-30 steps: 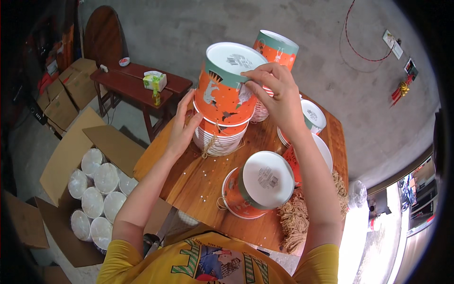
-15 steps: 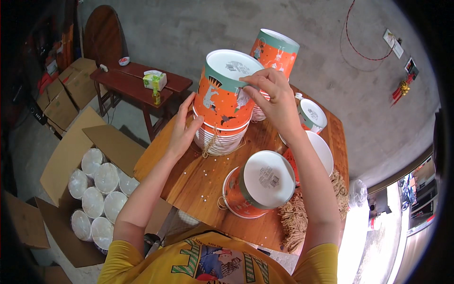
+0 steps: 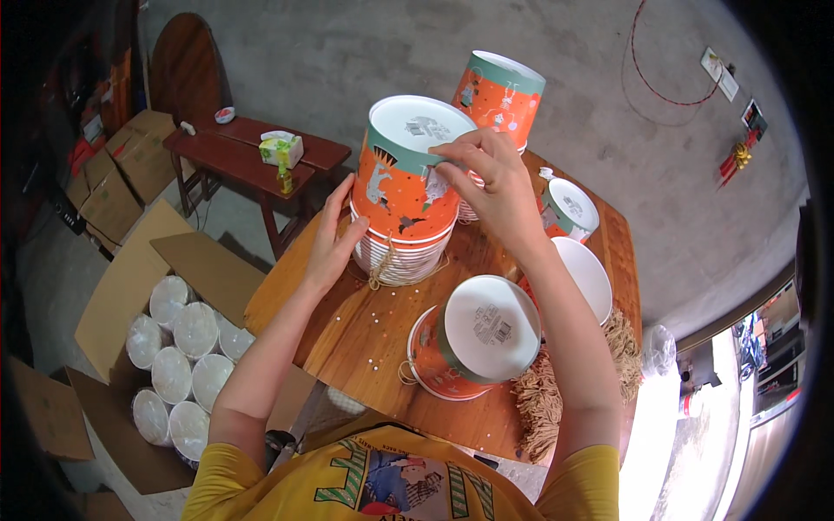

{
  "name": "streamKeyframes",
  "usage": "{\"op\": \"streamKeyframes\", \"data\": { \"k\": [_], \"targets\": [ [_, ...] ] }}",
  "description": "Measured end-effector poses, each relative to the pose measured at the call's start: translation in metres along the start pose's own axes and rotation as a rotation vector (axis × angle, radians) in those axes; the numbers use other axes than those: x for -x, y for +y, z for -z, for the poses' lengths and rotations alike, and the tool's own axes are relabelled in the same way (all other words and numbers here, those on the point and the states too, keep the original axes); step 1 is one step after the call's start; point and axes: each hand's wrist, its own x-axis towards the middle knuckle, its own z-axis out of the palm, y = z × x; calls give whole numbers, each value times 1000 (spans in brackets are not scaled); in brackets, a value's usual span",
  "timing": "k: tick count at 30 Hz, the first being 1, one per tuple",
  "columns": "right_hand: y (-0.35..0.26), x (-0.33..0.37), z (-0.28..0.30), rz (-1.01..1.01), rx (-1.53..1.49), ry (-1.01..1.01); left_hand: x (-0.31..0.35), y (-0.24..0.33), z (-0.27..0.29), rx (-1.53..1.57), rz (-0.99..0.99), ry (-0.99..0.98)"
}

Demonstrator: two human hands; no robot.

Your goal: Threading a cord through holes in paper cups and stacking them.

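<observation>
A stack of upside-down orange paper buckets [image 3: 401, 204] with teal bands stands on the wooden table, white rims nested below and beige cord hanging at them. My left hand [image 3: 334, 243] rests against the stack's left side, fingers stretched and thumb apart. At the upper right edge of the top bucket, my right hand [image 3: 491, 174] has thumb and index finger pinched together; anything between them is too small to make out. Nearer me lies a tilted bucket [image 3: 488, 330] with its white base showing and a cord loop at its rim.
Behind stands another bucket stack [image 3: 504, 91]. On the right are a smaller bucket [image 3: 572, 208], a white round base [image 3: 586, 276] and a bundle of beige cords [image 3: 539, 404]. White specks dot the table [image 3: 356, 343]. An open carton [image 3: 113, 326] at left holds several wrapped cups; a red bench [image 3: 234, 143] stands behind.
The view has shifted slightly, so the stack and both hands appear a little further left. My right hand keeps its pinch at the bucket's edge; my left stays against the side.
</observation>
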Motion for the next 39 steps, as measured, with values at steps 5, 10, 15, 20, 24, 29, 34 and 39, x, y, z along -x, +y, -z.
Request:
{"op": "streamKeyframes", "data": {
  "k": [5,10,15,20,24,29,34,39],
  "targets": [
    [0,0,-2,24,-19,15,1,-1,0,-2,9,1],
    [1,2,-4,13,-14,11,1,-6,1,-12,2,-4],
    [0,3,-5,11,-15,14,2,-4,1,-8,7,-6],
    [0,5,-6,-18,-29,-10,3,-4,1,-12,15,-13],
    [0,6,-5,-25,-30,-10,3,-3,0,-18,20,-18],
    [0,7,-6,2,-35,3,5,-4,0,-9,15,-19],
    [1,8,-6,4,-38,4,5,-5,0,-6,21,-15],
    [3,8,-5,19,-34,8,6,-6,-1,-1,27,-8]
  ]
}}
